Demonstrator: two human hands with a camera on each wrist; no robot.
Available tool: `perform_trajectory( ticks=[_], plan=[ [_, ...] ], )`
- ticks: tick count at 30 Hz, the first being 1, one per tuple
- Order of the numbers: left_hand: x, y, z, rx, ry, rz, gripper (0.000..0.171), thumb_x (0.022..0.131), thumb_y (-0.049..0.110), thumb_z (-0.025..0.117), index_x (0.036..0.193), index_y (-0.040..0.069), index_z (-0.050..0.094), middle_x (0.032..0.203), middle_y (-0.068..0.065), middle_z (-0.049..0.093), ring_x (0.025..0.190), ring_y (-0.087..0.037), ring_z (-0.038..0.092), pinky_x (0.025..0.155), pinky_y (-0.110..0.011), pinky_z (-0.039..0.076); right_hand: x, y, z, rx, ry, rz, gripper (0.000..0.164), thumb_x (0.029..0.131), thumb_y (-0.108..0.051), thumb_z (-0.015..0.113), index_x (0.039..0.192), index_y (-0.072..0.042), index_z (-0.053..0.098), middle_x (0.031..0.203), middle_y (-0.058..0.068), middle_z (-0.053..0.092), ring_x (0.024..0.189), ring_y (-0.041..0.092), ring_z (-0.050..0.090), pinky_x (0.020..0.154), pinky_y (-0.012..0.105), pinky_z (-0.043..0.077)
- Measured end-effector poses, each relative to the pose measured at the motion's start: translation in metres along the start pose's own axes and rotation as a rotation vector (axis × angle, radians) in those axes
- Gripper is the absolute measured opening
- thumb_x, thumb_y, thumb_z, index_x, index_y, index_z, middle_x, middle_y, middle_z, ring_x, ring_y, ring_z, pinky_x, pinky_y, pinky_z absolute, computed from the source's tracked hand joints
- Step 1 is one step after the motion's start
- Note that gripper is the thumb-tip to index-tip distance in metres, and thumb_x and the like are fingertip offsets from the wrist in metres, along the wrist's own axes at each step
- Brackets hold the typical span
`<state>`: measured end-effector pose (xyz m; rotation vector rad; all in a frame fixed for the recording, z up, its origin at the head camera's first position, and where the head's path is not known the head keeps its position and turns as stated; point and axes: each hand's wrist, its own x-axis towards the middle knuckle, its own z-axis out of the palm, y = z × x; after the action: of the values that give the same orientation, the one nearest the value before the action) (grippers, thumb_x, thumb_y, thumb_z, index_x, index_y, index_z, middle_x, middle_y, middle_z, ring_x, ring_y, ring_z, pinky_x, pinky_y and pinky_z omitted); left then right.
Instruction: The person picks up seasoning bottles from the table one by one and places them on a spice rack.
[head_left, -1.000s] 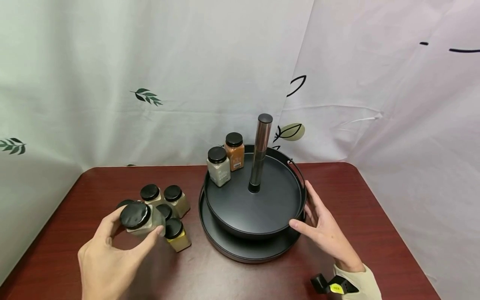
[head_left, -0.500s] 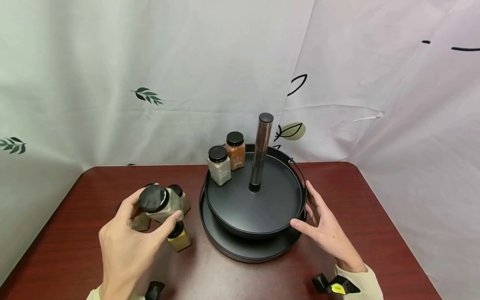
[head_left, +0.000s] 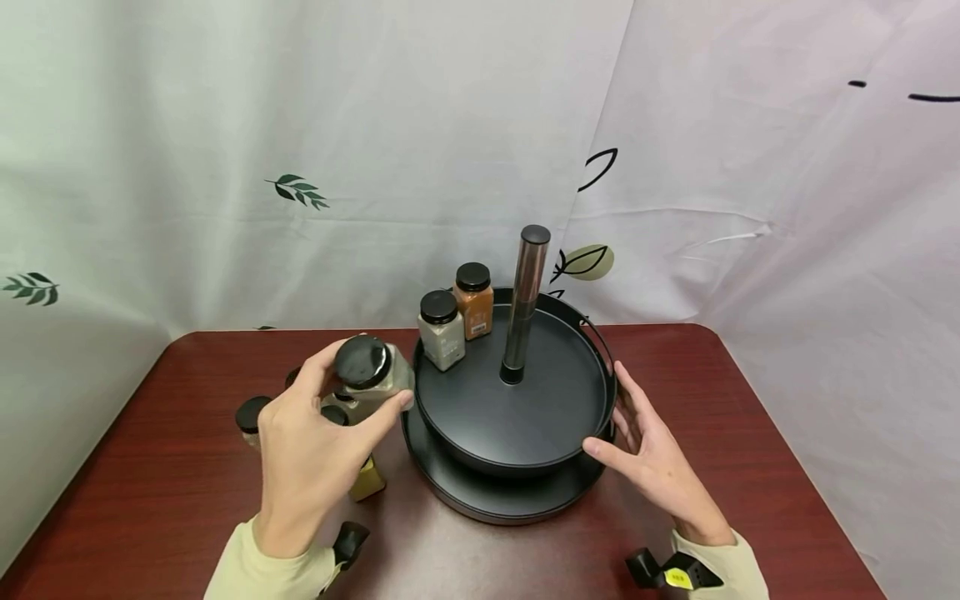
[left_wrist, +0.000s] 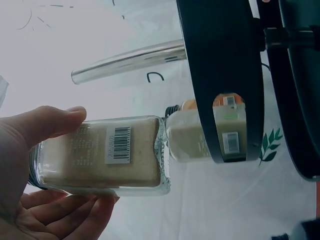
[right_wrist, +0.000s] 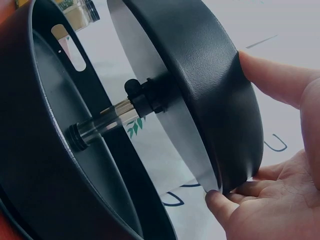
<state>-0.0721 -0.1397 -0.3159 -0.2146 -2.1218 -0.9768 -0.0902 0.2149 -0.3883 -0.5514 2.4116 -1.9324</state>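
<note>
You are holding a pale jar [head_left: 375, 368] in your left hand [head_left: 322, 450], thumb on one side and fingers on the other, its black lid facing up. The jar is sitting left of centre in the head view, beside the left rim of the upper tray [head_left: 525, 433]; whether it is touching, I cannot tell. Your right hand [head_left: 645, 446] is spreading wide at right of centre, thumb and fingers resting against that tray's outer wall. A white jar [head_left: 442, 337] and an orange jar [head_left: 475, 312] are standing at the tray's upper left, and a pole [head_left: 523, 308] is rising from its middle. The lower tray [head_left: 502, 504] is showing beneath. More jars, among them a yellow one [head_left: 367, 481], are standing behind your left hand, partly hidden. All this is resting on a glossy red-brown table [head_left: 750, 467] filling the lower frame. A creased whitish sheet [head_left: 450, 108] is hanging behind, bearing leaf prints at left and centre.

Against half a second ago, your left hand is carrying the jar further right, baring a black lid [head_left: 252, 414] at lower left; your right hand is staying put.
</note>
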Motion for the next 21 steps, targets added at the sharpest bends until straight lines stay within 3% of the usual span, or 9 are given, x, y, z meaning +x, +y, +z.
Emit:
perform_trajectory(
  ticks=[6,13,21],
  plan=[
    [0.007,0.005,0.011,-0.007,-0.018,0.028,0.066,0.063,0.024,0.096,0.121,0.007,0.069,0.097,0.0,0.075,0.072,-0.012,0.065,0.064,-0.018,0.043,0.0,0.0,0.0,0.002,0.001,0.008,0.096,0.092,0.003,0.069,0.163,-0.017,0.008,0.166,0.017,0.011,0.149,0.037,0.021,0.109,0.011,0.031],
    [0.011,0.01,0.023,-0.04,-0.054,0.071,0.065,0.064,0.023,0.096,0.121,0.009,0.068,0.09,0.002,0.071,0.065,-0.008,0.056,0.06,-0.017,0.042,0.0,0.0,0.0,0.003,0.003,0.006,0.096,0.092,0.003,0.069,0.163,-0.019,0.008,0.166,0.017,0.012,0.149,0.038,0.02,0.109,0.011,0.03],
    [0.009,0.013,0.039,-0.042,-0.116,0.094,0.067,0.065,0.023,0.097,0.123,0.007,0.067,0.101,-0.001,0.073,0.079,-0.008,0.066,0.064,-0.019,0.046,0.0,0.0,0.0,0.007,0.0,0.007,0.095,0.092,0.002,0.069,0.163,-0.02,0.008,0.167,0.014,0.01,0.15,0.038,0.018,0.109,0.011,0.03]
  ],
)
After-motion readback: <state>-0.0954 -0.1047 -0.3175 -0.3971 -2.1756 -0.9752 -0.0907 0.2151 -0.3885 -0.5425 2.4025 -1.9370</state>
